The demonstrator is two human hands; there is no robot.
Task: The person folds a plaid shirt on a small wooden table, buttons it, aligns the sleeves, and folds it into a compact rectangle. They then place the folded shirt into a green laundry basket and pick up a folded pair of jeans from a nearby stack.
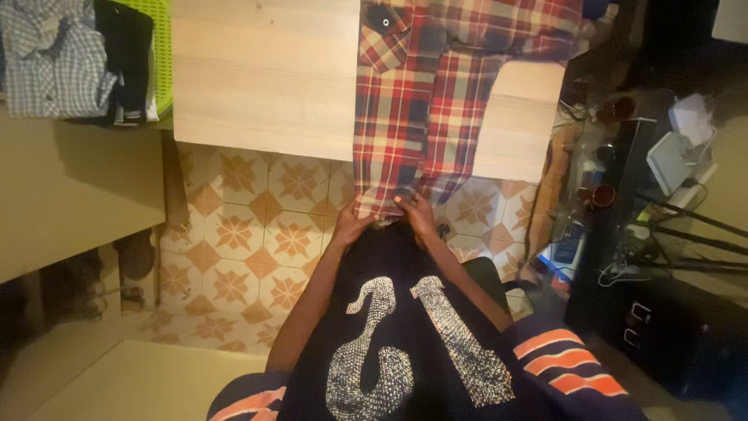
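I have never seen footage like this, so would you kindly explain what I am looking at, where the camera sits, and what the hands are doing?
There is no machine here: a person wears a camera on the head, so the single picture looks straight down over their dark top to their own two bare hands. The left hand and the right hand both grip the bottom hem of a red, navy and cream plaid shirt. The shirt lies spread on a pale wooden table, with its lower part hanging over the near edge. Below is an orange patterned tile floor. At the top left sits a pile of folded clothes beside a lime green plastic basket. To the right is a dark, cluttered stand with cables.
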